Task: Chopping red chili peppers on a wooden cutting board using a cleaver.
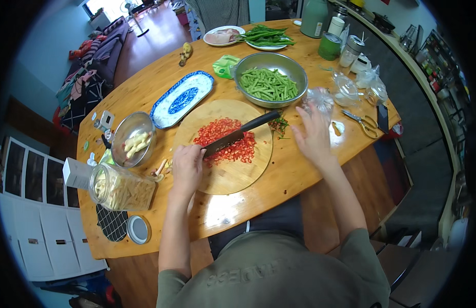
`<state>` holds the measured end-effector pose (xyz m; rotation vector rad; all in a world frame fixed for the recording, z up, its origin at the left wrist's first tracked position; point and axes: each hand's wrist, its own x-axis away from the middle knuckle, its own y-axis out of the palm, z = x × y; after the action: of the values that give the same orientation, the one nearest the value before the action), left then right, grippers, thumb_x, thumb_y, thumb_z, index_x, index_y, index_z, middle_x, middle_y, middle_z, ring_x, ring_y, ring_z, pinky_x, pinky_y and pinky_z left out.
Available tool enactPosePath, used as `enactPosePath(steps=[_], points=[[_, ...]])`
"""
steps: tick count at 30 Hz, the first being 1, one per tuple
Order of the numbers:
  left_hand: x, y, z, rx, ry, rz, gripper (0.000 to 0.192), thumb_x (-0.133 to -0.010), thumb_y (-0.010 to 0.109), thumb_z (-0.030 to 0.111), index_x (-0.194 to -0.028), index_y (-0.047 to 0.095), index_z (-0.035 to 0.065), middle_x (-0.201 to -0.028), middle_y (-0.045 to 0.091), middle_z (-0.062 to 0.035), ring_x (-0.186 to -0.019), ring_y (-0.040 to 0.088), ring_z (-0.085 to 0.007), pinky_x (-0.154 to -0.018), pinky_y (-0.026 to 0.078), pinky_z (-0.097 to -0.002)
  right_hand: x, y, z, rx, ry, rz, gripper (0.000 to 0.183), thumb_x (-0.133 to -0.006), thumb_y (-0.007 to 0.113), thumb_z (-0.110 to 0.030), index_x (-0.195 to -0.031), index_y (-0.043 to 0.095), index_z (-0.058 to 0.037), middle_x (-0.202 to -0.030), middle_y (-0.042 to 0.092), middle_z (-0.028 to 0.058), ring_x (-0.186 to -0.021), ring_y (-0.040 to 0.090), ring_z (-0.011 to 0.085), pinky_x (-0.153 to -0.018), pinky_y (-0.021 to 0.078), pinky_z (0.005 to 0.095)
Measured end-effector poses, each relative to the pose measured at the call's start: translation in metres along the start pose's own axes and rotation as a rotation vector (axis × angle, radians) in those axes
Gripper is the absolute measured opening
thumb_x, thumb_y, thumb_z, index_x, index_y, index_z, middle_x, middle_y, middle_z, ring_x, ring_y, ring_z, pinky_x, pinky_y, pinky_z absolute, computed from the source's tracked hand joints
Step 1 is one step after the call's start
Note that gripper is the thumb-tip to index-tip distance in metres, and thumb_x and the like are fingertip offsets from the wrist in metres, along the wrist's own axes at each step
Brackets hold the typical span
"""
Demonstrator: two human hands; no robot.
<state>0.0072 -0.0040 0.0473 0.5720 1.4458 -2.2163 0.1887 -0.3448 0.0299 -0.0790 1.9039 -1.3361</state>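
Note:
On the round wooden cutting board (226, 184) lies a spread of chopped red chilies (222, 129). A kitchen knife (224, 143) with a black handle rests across them, its handle pointing to the upper right. My left hand (187, 163) is at the blade's tip end, fingers closed on it. My right hand (314, 134) is off the knife, right of the board, fingers apart and nothing seen in it. Beyond it is a clear plastic bag (318, 101). Green chili stems (278, 126) lie by the board's right edge.
A steel bowl of cut green beans (268, 84), a blue-and-white oval plate (182, 98) and a bowl with peeled ginger (136, 144) surround the board. Scissors (363, 122) and a phone (382, 118) lie right; a jar (122, 188) and its lid (138, 229) stand left.

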Motion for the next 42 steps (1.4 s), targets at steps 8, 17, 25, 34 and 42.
enactPosePath(steps=[8,17,25,34,42], points=[[-0.005,0.011,0.039,-0.117,0.117,-0.019,0.012,-0.088,0.076,0.008,-0.084,0.065,0.0066,-0.078,0.065,-0.0100,-0.075,0.058,-0.0320,-0.069,0.046,-0.0443,-0.038,-0.007,-0.059,-0.210,-0.383,-0.162,0.065,-0.088,0.082,-0.025,-0.146,0.057,-0.0071,-0.153,0.051,0.0235,-0.143,0.048,0.0414,-0.120,0.0376,0.0547],[0.013,-0.003,0.025,-0.132,0.003,0.053,0.011,-0.092,0.074,0.009,-0.085,0.067,0.0047,-0.078,0.066,-0.0116,-0.076,0.058,-0.0334,-0.070,0.046,-0.0462,0.036,0.010,-0.069,-0.420,-0.082,-0.131,0.061,-0.095,0.072,-0.014,-0.150,0.050,0.0031,-0.158,0.049,0.0270,-0.142,0.051,0.0425,-0.115,0.0426,0.0499],[0.017,-0.016,0.005,-0.029,-0.180,0.129,0.011,-0.098,0.071,0.009,-0.090,0.068,0.0025,-0.080,0.065,-0.0160,-0.076,0.056,-0.0376,-0.071,0.044,-0.0474,0.055,0.036,-0.140,-0.134,0.169,-0.400,0.071,-0.106,0.056,-0.029,-0.156,0.034,0.0147,-0.162,0.042,0.0317,-0.154,0.037,0.0440,-0.129,0.0200,0.0600],[0.025,-0.022,0.000,-0.022,-0.181,0.127,0.011,-0.097,0.072,0.010,-0.089,0.068,0.0029,-0.081,0.066,-0.0157,-0.078,0.057,-0.0374,-0.072,0.045,-0.0478,0.039,0.029,-0.111,-0.540,-0.004,-0.317,0.050,-0.101,0.062,-0.015,-0.147,0.056,0.0026,-0.148,0.054,0.0316,-0.141,0.050,0.0446,-0.117,0.0400,0.0553],[0.016,0.011,0.044,-0.048,-0.032,0.126,0.015,-0.090,0.075,0.012,-0.082,0.064,0.0067,-0.076,0.063,-0.0118,-0.076,0.059,-0.0337,-0.069,0.047,-0.0477,-0.051,-0.017,-0.099,-0.289,-0.282,0.126,0.027,-0.096,0.073,-0.028,-0.110,0.073,-0.0054,-0.121,0.068,0.0137,-0.125,0.058,0.0342,-0.114,0.0422,0.0491]])
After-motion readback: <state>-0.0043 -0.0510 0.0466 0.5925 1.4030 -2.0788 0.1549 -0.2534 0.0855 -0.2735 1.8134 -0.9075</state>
